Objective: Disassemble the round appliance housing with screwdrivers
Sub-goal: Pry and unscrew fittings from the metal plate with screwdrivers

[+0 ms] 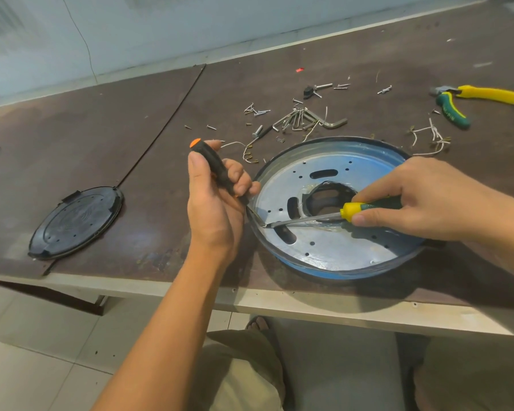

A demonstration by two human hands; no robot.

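Head view. Left hand [217, 203] was curled tight round the black screwdriver [212, 169], its orange cap sticking out above the thumb. The blade ran down from the fist to the near-left rim of the round housing [324, 269]. Right hand [428, 200] pinched the yellow-and-green screwdriver [365, 207] at the handle, thumb underneath and fingers over the top. Its shaft lay low across the metal plate and reached left toward the other grip. The two tips met at the same spot on the rim, just below and right of the left fist; whether they were touching could not be made out. The housing lay flat on the brown table [131, 129] between the two grips, close to the near edge, with a blue wall and a holed plate inside. The right wrist covered its right rim. Beyond the left grip were loose screws [257, 109], a bunch of hex keys [306, 117] and a bolt [323, 85]. Beyond the right grip lay cut wire pieces [431, 137], and farther out pliers [487, 94] with yellow and green handles. Well out to the left of the left grip a black round cover [77, 221] lay flat near the table edge. The tangle of screws and keys sat just behind the housing, apart from both hands.
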